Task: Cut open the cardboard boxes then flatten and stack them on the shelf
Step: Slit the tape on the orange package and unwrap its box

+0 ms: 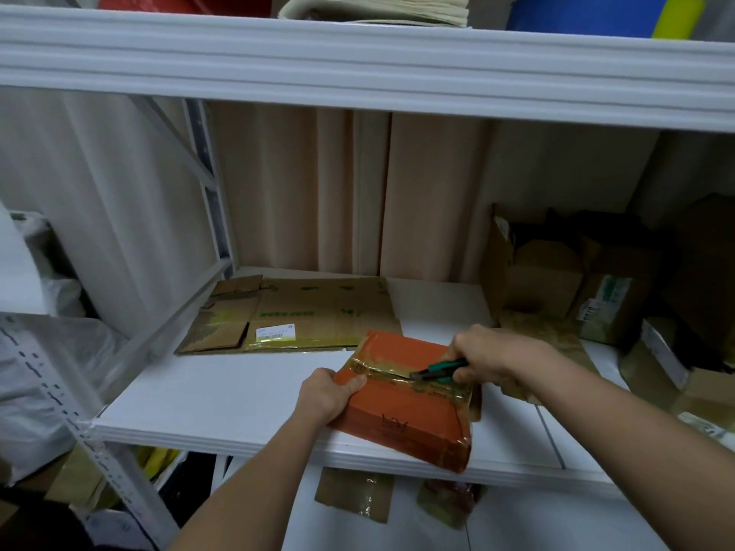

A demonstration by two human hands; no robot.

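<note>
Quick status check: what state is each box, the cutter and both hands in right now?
Orange box: taped, seam partly slit.
Flattened cardboard box: flat on shelf.
Brown boxes: unflattened, piled at right.
Green-handled cutter: at tape seam.
Left hand: gripping orange box.
Right hand: gripping cutter.

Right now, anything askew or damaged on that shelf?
The orange box sits skewed, its near corner hanging over the shelf edge. The left hand steadies it while the right hand runs a green cutter along its tape seam. The flattened box behind lies flat. Boxes at right are jumbled.
</note>
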